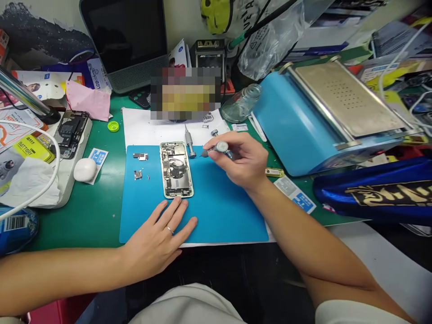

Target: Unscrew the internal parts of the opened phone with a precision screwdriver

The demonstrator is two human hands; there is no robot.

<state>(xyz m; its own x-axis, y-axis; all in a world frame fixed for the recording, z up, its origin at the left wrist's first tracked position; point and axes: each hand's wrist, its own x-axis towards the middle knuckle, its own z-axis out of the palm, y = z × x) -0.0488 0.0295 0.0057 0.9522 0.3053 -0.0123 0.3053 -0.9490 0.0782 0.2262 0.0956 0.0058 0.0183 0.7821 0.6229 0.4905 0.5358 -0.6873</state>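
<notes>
An opened phone housing [184, 182] lies upright on a blue mat [216, 216], its inner parts showing. Flat on the mat at its lower end rests my left hand [160, 236], fingers spread, fingertips at the phone's bottom edge. My right hand [248, 157] is closed around a grey precision screwdriver [222, 146], held to the right of the phone and apart from it. Between them lies a second screwdriver [189, 141]. Left of the phone are a small flat part [141, 156], a little circuit piece [138, 175] and some tiny bits.
Behind the mat are white paper [138, 128], a glass jar [241, 105] and a dark screen [124, 40]. A blue machine [283, 130] with a metal plate stands at right. To the left sit another opened phone [70, 132], a white earbud case [84, 170] and a green cap [113, 126].
</notes>
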